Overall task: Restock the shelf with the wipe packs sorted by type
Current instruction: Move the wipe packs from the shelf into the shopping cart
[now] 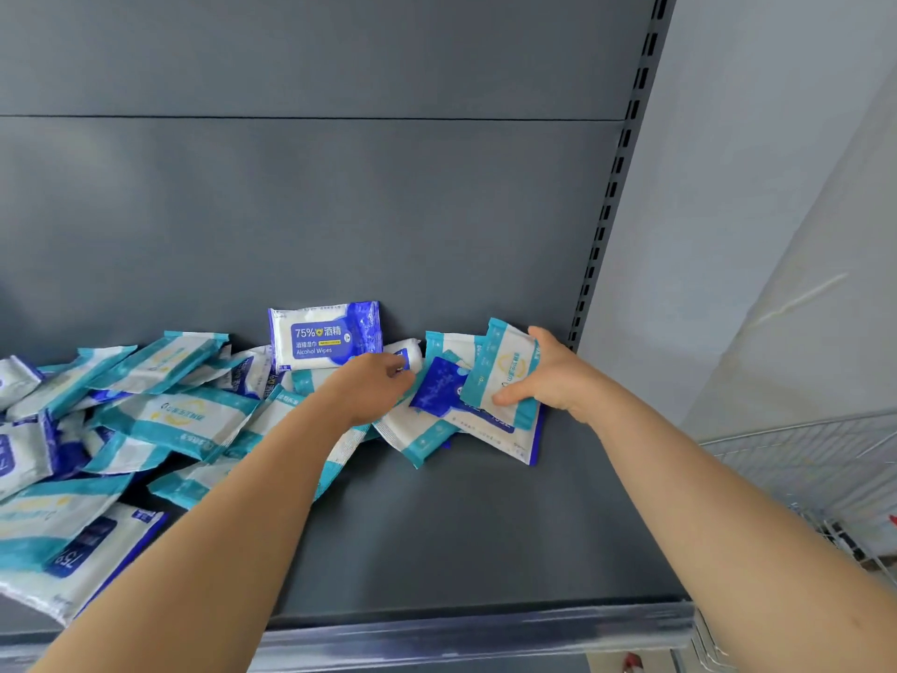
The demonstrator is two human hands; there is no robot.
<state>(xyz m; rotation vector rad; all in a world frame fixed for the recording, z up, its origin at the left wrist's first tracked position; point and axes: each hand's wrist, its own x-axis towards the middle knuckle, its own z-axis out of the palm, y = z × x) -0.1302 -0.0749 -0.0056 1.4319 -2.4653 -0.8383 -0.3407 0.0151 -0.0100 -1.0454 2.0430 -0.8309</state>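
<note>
Both bare forearms stretch up from the bottom of the frame, converging on the grey shelf (461, 527). The right hand (553, 381) sits right of centre, wrist bent inward. Its thumb is pressed across the face of a teal pack (505, 371) with the fingers wrapped behind the upper edge: a firm clamp, the pack tilted up on its edge. Just below and left of it lies a dark blue pack (439, 386), overlapped by the teal one, with more white-and-teal packs fanned out flat beneath.

The left hand (373, 386) reaches in at the centre, palm down, fingers curled into the jumble. Whether it actually grips a pack there cannot be told.

Behind that hand, a blue alcohol wipes pack (325, 335) stands upright, leaning on the back panel (340, 211). Over at the left of the frame, a loose pile of packs (160, 415) sprawls, teal and blue types mixed and overlapping, running down to the shelf's front edge. At the lower right, beyond the shelf, a wire basket (801, 459) shows.
</note>
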